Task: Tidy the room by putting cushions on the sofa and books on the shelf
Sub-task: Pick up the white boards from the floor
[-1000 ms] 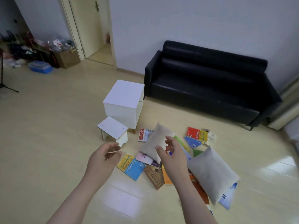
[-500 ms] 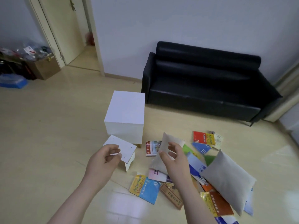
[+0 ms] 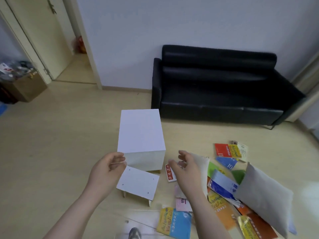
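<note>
Both forearms reach forward at mid-height over the floor [image 3: 51, 152], hands side by side and apart.

Left hand [image 3: 107, 171]: palm turned inward, fingers loosely curled toward the thumb. It sits in front of the near corner of the white shelf unit [image 3: 141, 131]. There's a thin pale line between thumb and fingertips, and I can't tell whether it's pinching something.

Right hand [image 3: 188, 171]: fingers half-curled and spread, thumb up, with nothing between them. It's directly in front of the pale cushion [image 3: 202, 169], but I can't tell whether they touch.

Pale cushion is on the floor on top of the book pile, right of the shelf unit. Grey cushion [image 3: 262, 197] is further right, tilted and lying on the books.

Books are scattered on the floor between the shelf unit and the right edge of the floor:
- a red-white book [image 3: 170, 173] just beside the shelf unit's base
- a red book [image 3: 222, 150] nearer the sofa
- a blue book [image 3: 222, 185] against the grey cushion
- a yellow-blue book [image 3: 174, 223] nearest the person

Black sofa [image 3: 224, 94] stands against the far wall with nothing on its seat. A small white stool [image 3: 138, 183] stands just in front of the shelf unit, below the left hand.

Door [image 3: 43, 31] is open at far left, with a cardboard box [image 3: 25, 88] beside it.
</note>
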The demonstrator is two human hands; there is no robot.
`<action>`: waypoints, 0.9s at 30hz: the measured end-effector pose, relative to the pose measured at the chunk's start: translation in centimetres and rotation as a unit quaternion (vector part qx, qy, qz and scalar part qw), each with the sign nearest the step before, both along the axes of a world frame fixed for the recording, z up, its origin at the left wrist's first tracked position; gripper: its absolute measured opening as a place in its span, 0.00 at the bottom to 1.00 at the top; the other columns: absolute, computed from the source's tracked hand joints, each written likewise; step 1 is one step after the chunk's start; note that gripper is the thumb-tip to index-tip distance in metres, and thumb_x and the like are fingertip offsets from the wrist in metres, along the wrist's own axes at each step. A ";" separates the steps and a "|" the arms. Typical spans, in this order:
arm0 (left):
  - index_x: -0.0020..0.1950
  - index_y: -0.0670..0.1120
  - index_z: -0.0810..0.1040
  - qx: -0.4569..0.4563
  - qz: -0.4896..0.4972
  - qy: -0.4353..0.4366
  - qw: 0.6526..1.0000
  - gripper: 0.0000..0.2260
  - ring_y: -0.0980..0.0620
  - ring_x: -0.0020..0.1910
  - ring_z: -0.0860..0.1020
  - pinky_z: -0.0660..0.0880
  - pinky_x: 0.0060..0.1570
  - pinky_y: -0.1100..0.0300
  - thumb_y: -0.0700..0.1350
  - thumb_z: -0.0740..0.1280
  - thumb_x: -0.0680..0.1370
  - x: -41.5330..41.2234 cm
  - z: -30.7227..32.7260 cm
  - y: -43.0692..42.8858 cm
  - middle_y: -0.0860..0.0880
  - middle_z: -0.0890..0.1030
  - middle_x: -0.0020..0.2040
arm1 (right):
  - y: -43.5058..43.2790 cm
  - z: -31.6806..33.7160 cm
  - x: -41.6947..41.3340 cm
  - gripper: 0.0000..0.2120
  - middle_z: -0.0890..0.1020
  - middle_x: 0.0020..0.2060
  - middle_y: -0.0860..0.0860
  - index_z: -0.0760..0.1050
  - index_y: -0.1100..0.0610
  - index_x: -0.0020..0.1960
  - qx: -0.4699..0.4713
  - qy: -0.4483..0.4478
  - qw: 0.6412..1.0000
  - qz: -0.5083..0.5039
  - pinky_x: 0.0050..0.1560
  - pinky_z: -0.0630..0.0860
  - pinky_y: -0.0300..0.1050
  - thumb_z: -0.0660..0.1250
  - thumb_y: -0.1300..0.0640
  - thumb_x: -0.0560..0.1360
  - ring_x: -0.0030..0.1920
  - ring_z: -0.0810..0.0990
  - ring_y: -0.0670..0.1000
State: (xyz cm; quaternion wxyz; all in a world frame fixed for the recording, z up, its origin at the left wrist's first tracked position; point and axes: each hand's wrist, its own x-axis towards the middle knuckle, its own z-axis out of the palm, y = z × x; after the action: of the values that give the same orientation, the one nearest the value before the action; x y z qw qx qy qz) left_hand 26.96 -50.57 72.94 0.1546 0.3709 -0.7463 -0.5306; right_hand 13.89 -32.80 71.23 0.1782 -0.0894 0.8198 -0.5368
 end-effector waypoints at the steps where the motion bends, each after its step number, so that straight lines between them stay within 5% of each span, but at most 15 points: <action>1: 0.56 0.46 0.77 -0.002 -0.006 -0.005 1.000 0.10 0.62 0.48 0.78 0.69 0.41 0.71 0.37 0.67 0.76 -1.1 -0.2 -2.3 0.52 0.81 0.53 | -2.0 -0.5 -1.1 0.24 0.75 0.62 0.48 0.67 0.53 0.70 0.000 -0.001 1.000 -0.008 0.54 0.70 0.40 0.68 0.53 0.76 0.59 0.74 0.48; 9: 0.56 0.45 0.77 -0.004 -0.044 -0.017 0.999 0.10 0.63 0.46 0.78 0.69 0.40 0.75 0.37 0.67 0.76 -7.5 0.5 -15.1 0.52 0.81 0.52 | -13.7 0.1 -6.4 0.23 0.75 0.62 0.48 0.68 0.52 0.69 0.004 -0.014 0.999 -0.051 0.53 0.69 0.41 0.68 0.53 0.75 0.59 0.74 0.48; 22: 0.55 0.46 0.77 0.037 -0.194 -0.034 0.980 0.10 0.56 0.50 0.79 0.73 0.52 0.61 0.36 0.68 0.75 -15.3 -1.3 -33.7 0.51 0.81 0.51 | -29.5 -1.5 -7.5 0.23 0.75 0.61 0.49 0.68 0.51 0.68 0.013 -0.064 0.979 -0.195 0.58 0.73 0.48 0.69 0.54 0.75 0.59 0.74 0.48; 27: 0.55 0.47 0.77 0.003 -0.269 -0.043 0.962 0.10 0.59 0.50 0.78 0.71 0.47 0.69 0.38 0.68 0.76 -18.1 -1.4 -40.9 0.55 0.80 0.50 | -35.8 -1.9 -6.8 0.22 0.75 0.60 0.47 0.68 0.50 0.68 0.016 -0.074 0.962 -0.264 0.59 0.71 0.46 0.69 0.52 0.75 0.59 0.74 0.47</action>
State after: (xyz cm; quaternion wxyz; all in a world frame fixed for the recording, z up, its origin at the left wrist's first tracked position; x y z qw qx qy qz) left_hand 8.85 -91.43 71.50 -0.0271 0.1791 -0.8229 -0.5386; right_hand 7.13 -68.65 69.29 0.0920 0.1729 0.8074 -0.5565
